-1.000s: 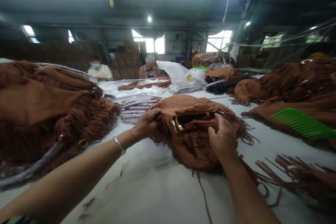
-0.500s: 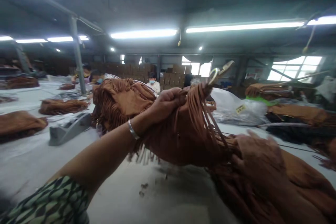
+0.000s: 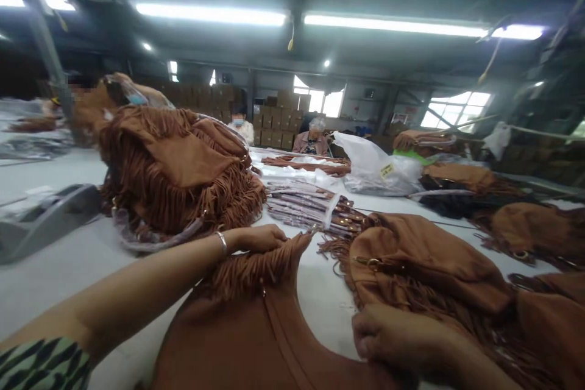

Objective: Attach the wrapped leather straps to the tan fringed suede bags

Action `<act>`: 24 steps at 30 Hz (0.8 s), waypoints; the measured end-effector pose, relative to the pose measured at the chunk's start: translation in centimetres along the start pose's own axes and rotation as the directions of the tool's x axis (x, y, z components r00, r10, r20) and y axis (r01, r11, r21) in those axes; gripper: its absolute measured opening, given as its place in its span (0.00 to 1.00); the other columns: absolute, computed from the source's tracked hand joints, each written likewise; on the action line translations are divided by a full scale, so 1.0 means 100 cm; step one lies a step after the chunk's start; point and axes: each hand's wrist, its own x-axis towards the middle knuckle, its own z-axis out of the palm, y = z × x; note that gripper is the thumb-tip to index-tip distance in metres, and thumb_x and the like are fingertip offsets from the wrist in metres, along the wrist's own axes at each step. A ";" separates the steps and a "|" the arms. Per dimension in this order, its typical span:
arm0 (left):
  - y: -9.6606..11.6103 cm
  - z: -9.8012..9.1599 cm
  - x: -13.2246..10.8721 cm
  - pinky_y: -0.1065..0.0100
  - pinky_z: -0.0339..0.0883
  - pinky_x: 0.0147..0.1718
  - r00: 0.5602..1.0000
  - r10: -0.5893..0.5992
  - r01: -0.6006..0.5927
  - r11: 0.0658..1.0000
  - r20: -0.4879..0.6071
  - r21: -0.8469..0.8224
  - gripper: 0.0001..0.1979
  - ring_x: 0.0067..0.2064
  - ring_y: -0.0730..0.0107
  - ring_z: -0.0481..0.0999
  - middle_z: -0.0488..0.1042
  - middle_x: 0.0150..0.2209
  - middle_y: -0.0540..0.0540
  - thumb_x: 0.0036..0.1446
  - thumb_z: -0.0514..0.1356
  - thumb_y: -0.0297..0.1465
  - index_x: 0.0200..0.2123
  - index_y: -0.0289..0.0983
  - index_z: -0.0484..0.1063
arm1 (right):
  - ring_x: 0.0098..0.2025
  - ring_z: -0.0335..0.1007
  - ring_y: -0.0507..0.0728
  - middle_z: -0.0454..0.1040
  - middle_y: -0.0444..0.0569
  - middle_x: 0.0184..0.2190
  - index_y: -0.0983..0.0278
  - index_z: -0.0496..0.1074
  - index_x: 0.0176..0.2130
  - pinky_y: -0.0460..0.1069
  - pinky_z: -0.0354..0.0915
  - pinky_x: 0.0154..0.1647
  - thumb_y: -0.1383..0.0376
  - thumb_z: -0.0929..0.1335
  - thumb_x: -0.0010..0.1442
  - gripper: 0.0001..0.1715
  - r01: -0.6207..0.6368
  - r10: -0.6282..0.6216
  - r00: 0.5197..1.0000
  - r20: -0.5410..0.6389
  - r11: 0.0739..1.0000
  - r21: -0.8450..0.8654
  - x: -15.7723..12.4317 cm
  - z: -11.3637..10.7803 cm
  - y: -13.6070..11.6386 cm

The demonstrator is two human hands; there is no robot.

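A brown fringed handbag (image 3: pixel 228 341) is spread between my hands at the bottom of the view, its flat side and a seam facing me. My left hand (image 3: pixel 265 237), with a silver bangle at the wrist, is closed on its upper edge, where the fringe hangs. A metal clasp shows at that raised corner. My right hand (image 3: pixel 388 335) is curled round the lower right end of the same handbag, and its fingertips are partly hidden. Just beyond this hand lies another brown fringed bag (image 3: pixel 425 256) with a brass clip.
A pile of fringed bags (image 3: pixel 183 164) stands at the left, beside a grey tape dispenser (image 3: pixel 55 219). Wrapped straps (image 3: pixel 301 204) lie in the middle of the table. Behind them sits a white plastic bag (image 3: pixel 384 164). Several people are at the far side, one person (image 3: pixel 313 141) in pink.
My left hand has lowered with the handbag, which now hangs open and flat towards me. My right hand has come lower and closer in. The view has turned to the right.
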 end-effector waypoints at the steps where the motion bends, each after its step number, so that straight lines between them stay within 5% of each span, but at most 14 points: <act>1: -0.012 0.008 0.009 0.73 0.59 0.29 1.000 0.007 -0.007 1.000 0.005 0.013 0.12 0.26 0.73 0.65 0.71 0.23 0.51 0.49 0.58 0.37 0.25 0.34 0.75 | 0.23 0.64 0.51 0.69 0.42 0.20 0.65 0.70 0.23 0.44 0.54 0.22 0.72 0.63 0.47 0.08 -0.033 0.033 0.999 -0.041 0.999 -0.010 0.015 -0.003 0.011; 8: -0.066 0.029 0.037 0.75 0.53 0.28 0.995 0.076 -0.069 0.993 -0.072 0.091 0.11 0.28 0.75 0.60 0.66 0.23 0.53 0.52 0.55 0.36 0.24 0.35 0.70 | 0.38 0.69 0.55 0.74 0.50 0.33 0.67 0.72 0.34 0.51 0.63 0.41 0.68 0.59 0.63 0.14 -0.150 0.045 0.882 -0.469 0.970 -0.189 0.125 -0.076 0.047; 12: -0.078 0.029 0.040 0.75 0.51 0.29 0.985 0.119 -0.109 0.991 -0.125 0.083 0.06 0.29 0.76 0.59 0.65 0.24 0.54 0.51 0.56 0.31 0.25 0.35 0.69 | 0.49 0.68 0.58 0.70 0.52 0.49 0.64 0.69 0.48 0.59 0.64 0.50 0.61 0.64 0.65 0.15 -0.138 -0.035 0.865 -0.500 0.942 -0.305 0.212 -0.095 0.040; 16: -0.086 0.025 0.045 0.76 0.53 0.29 0.980 0.135 -0.134 0.991 -0.147 0.017 0.05 0.29 0.77 0.61 0.67 0.24 0.54 0.52 0.55 0.29 0.27 0.35 0.69 | 0.48 0.69 0.59 0.69 0.53 0.50 0.65 0.67 0.51 0.59 0.67 0.47 0.60 0.65 0.63 0.18 -0.197 -0.008 0.880 -0.475 0.904 -0.379 0.284 -0.089 0.038; 19: -0.091 0.021 0.048 0.76 0.55 0.30 0.978 0.150 -0.160 0.986 -0.147 -0.057 0.04 0.29 0.77 0.63 0.69 0.26 0.53 0.51 0.57 0.29 0.27 0.34 0.70 | 0.46 0.69 0.58 0.69 0.53 0.49 0.65 0.68 0.50 0.58 0.68 0.46 0.60 0.66 0.63 0.17 -0.232 0.018 0.881 -0.473 0.887 -0.398 0.310 -0.088 0.045; 24: -0.096 0.021 0.055 0.75 0.60 0.31 0.978 0.151 -0.182 0.956 -0.145 -0.228 0.07 0.30 0.76 0.66 0.71 0.27 0.51 0.50 0.60 0.32 0.27 0.33 0.71 | 0.45 0.70 0.57 0.70 0.52 0.48 0.65 0.69 0.49 0.56 0.69 0.44 0.60 0.65 0.63 0.16 -0.159 -0.068 0.846 -0.528 0.915 -0.371 0.314 -0.103 0.052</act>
